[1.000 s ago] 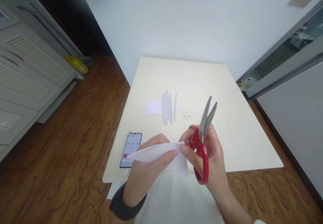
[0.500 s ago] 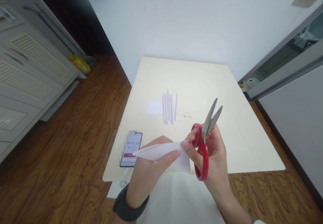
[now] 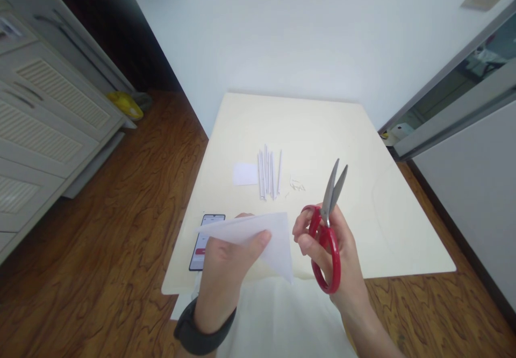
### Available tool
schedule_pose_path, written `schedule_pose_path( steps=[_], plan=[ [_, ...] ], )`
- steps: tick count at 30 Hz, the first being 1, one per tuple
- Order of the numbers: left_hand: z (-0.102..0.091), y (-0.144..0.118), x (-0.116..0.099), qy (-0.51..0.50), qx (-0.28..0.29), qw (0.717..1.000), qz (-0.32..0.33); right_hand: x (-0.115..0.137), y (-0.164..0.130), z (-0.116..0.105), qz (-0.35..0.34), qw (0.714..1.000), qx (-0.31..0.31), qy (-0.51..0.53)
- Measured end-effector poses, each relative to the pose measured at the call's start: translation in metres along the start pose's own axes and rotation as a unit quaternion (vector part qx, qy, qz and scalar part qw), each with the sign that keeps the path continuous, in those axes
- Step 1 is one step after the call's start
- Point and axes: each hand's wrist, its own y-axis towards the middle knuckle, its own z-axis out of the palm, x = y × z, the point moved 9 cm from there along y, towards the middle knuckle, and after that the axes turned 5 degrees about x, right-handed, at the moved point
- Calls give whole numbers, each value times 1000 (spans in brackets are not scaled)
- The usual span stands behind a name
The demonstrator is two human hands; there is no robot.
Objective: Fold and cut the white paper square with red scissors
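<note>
A folded sheet of white paper (image 3: 278, 240) is pinched in my left hand (image 3: 228, 264), thumb on top and the other fingers mostly hidden behind it. My right hand (image 3: 342, 250) is wrapped round red-handled scissors (image 3: 327, 218), whose blades stand slightly apart and point up and away. A small gap lies between the paper and my right fingertips. Beyond my hands, several thin rolled paper tubes (image 3: 269, 172) lie side by side on the table. Just left of them is a small white paper square (image 3: 245, 174), and to their right are tiny paper scraps (image 3: 297, 185).
The cream table (image 3: 322, 127) meets a white wall at its far edge. A phone (image 3: 197, 258) lies at the left near corner, partly covered by the paper and my left hand. A louvred cabinet (image 3: 52, 111) stands at the left on a wooden floor.
My right fingers have let go of the paper's edge and moved slightly apart from it. My left hand has shifted a little left, with the paper turned more upright and open.
</note>
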Motion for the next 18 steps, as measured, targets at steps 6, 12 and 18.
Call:
schedule_pose_path(
  steps=[6,12,18],
  plan=[
    [-9,3,1,-56,-58,997,-15,-11,-3,-4,18,999,28,14],
    [-13,5,0,-48,-85,995,-3,-33,-14,10,63,993,78,66],
    [-7,4,1,19,-33,999,-2,-39,-16,15,98,995,27,16]
  ],
)
